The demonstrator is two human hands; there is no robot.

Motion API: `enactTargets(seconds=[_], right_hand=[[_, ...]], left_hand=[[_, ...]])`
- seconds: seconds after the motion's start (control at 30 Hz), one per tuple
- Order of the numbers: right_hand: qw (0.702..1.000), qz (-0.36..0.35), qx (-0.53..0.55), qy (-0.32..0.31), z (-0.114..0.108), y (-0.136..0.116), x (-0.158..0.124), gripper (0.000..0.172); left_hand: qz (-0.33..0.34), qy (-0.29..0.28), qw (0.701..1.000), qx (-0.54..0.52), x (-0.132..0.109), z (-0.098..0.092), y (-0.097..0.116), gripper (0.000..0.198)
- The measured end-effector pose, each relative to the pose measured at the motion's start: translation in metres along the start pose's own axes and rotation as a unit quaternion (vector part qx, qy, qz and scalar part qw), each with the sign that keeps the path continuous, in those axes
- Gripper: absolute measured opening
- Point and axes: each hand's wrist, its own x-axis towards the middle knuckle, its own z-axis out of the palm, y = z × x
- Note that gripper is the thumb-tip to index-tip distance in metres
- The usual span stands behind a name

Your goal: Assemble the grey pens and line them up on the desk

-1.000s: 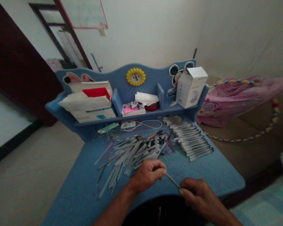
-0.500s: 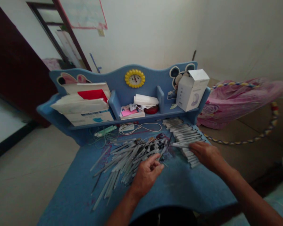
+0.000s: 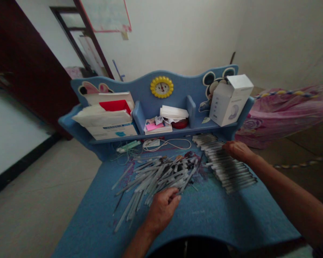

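Slim whitish, translucent pens [image 3: 148, 182] lie in a loose heap on the blue desk [image 3: 204, 218], several with dark ends. My left hand [image 3: 163, 208] is at the near right edge of the heap, thumb and forefinger closed on the lower end of a pen [image 3: 188, 180] that slants up to the right. Right of the heap, more pens lie side by side in a neat row [image 3: 226, 168]. My right hand [image 3: 238, 150] is closed at the right-hand ends of this row, towards the back; anything between its fingertips is hidden.
Behind the pens, a white cable [image 3: 174, 143] and a green-and-white object [image 3: 129, 146] lie below a blue shelf [image 3: 140, 120]. On the shelf are papers [image 3: 104, 118], a white box [image 3: 230, 102] and a yellow flower clock [image 3: 162, 87].
My right hand has moved back along the row, away from a pen with its end sticking out leftward. My left hand has drawn nearer to me and its fingers have closed. The view has shifted.
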Motion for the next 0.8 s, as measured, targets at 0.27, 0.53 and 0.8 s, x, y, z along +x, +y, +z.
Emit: enactTargets(seconds=[0.27,0.53,0.8], right_hand=[[0.998,0.047,0.014,0.033,-0.002,-0.010,-0.010,0.028],[0.979,0.026,0.178,0.093,-0.014,-0.117,-0.060,0.028],[0.959,0.132,0.252,-0.009,-0.012,-0.188,-0.056,0.025]], left_hand=[[0.035,-0.007,0.998,0.050,0.004,0.004,0.005,0.018],[0.059,0.012,0.994,0.090,0.012,0.017,0.006,0.017],[0.019,0.019,0.998,0.055,-0.009,0.030,0.005,0.018]])
